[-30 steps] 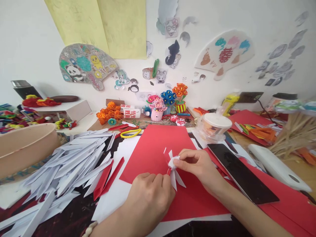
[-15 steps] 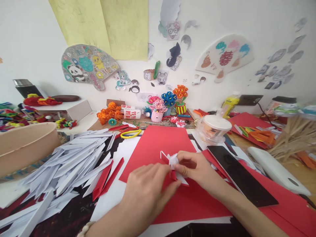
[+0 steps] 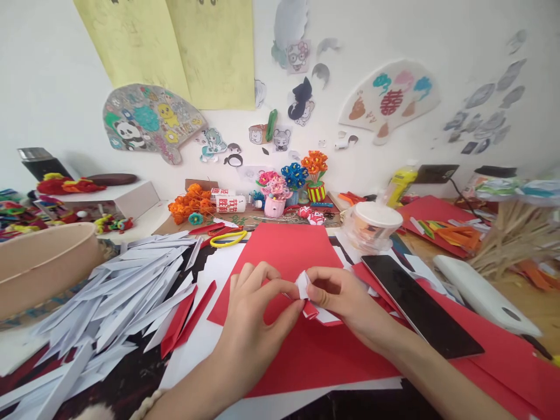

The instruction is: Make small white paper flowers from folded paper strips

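A small folded piece of red-and-white paper [image 3: 308, 298] is pinched between both hands over a red paper sheet [image 3: 289, 251] on the table. My left hand [image 3: 251, 315] presses its fingertips onto the piece from the left, fingers curled. From the right, my right hand [image 3: 345, 300] grips the same piece with thumb and fingers closed on it. Most of the folded piece is hidden under the fingers.
A heap of folded white paper strips [image 3: 122, 286] and a few red strips [image 3: 184, 318] lie to the left, beside a tan round box [image 3: 44, 262]. A black phone [image 3: 420, 303], a white case [image 3: 485, 294], a lidded plastic cup [image 3: 371, 224], yellow-handled scissors [image 3: 227, 236] and paper flowers [image 3: 284, 186] surround the sheet.
My left hand has moved up and forward from a fist below the piece, fingers now onto it. The piece's white points, fanned out before, are now folded in and mostly covered.
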`<state>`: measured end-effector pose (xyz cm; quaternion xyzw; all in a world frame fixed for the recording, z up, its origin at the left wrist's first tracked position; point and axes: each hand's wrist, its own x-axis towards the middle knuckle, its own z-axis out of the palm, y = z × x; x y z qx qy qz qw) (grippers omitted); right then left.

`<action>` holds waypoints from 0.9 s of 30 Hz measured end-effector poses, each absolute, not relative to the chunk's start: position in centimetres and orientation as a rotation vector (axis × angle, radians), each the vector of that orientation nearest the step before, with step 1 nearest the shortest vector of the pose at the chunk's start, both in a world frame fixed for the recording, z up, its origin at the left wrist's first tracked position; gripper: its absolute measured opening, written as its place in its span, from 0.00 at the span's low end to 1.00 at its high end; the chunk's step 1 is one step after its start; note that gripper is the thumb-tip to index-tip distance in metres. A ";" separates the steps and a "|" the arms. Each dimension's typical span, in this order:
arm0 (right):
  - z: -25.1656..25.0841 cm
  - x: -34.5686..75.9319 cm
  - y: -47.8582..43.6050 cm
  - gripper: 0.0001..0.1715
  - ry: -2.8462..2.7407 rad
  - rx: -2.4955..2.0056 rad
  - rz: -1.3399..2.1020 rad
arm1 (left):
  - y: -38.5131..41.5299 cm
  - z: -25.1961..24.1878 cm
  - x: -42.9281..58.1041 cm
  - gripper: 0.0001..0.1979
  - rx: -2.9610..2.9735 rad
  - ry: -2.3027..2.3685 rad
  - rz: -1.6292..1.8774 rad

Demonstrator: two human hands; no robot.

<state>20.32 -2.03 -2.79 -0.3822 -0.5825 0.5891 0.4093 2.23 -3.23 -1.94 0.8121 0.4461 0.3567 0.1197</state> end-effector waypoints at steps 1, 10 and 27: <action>-2.8 20.3 -2.0 0.18 -1.462 -0.955 1.481 | -3.2 -1.9 2.2 0.03 2.351 1.304 1.027; -2.9 20.1 -1.8 0.19 -1.376 -0.959 1.481 | -3.1 -2.0 2.3 0.09 2.247 1.306 0.992; -3.2 19.9 -2.0 0.18 -1.346 -0.909 1.431 | -3.2 -2.3 2.3 0.09 2.529 1.337 1.141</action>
